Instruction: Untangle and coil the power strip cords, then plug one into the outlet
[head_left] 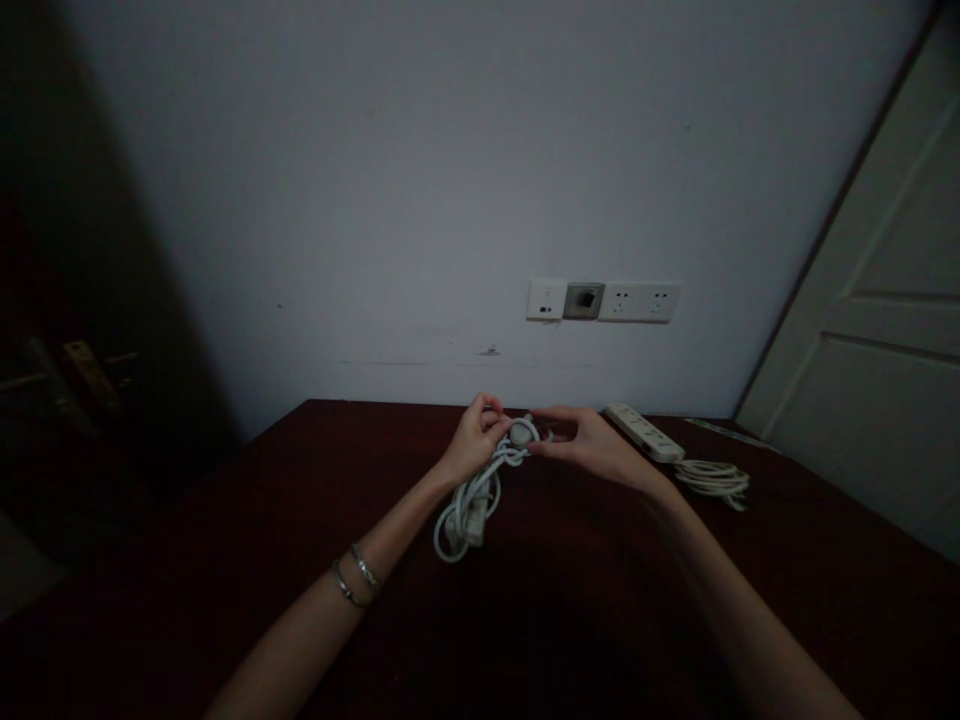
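A tangled white power cord (466,497) is held up between my two hands over the dark red table. My left hand (477,437) pinches a strand of it near the knotted upper part. Around the plug (521,432), within a loop of cord, my right hand (577,438) closes its thumb and fingers from the right. Below the knot hang loose loops and a pale blocky piece (475,518), perhaps a small power strip. Fine details of the knot are too dim to make out.
A white power strip (645,432) lies at the table's back right, with its coiled cord (712,480) beside it. Wall sockets and switches (603,301) sit above the dark red table (337,470). A white door (885,340) stands at the right.
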